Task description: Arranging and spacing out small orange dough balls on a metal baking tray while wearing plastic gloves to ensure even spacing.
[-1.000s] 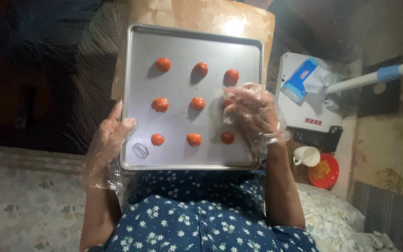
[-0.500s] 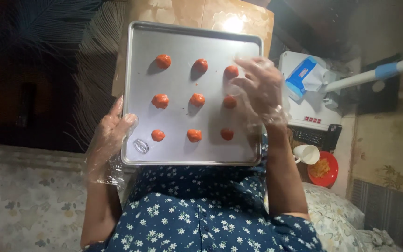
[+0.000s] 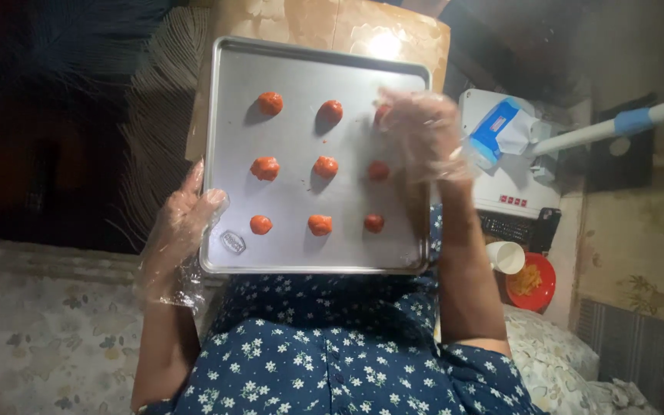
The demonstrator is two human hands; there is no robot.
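A silver baking tray (image 3: 293,207) lies in front of me with several small orange-red dough balls (image 3: 325,166) set in three rows. My left hand (image 3: 182,230), in a clear plastic glove, grips the tray's left edge with the thumb on the rim. My right hand (image 3: 424,134), also gloved and slightly blurred, hovers over the tray's far right corner. Its fingers are spread, and the fingertips are at the far-right ball (image 3: 380,114), which is partly hidden. The ball in the middle row (image 3: 378,170) sits just below that hand.
Brown cardboard (image 3: 324,27) lies under the tray's far end. To the right stand a white appliance (image 3: 512,184) with a blue-and-white packet (image 3: 497,127) on it, a white cup (image 3: 507,257) and a red bowl (image 3: 536,283). A white-and-blue pole (image 3: 624,123) juts in.
My right hand has moved from the near right balls up to the far right corner of the tray. The left hand and the tray have stayed put.
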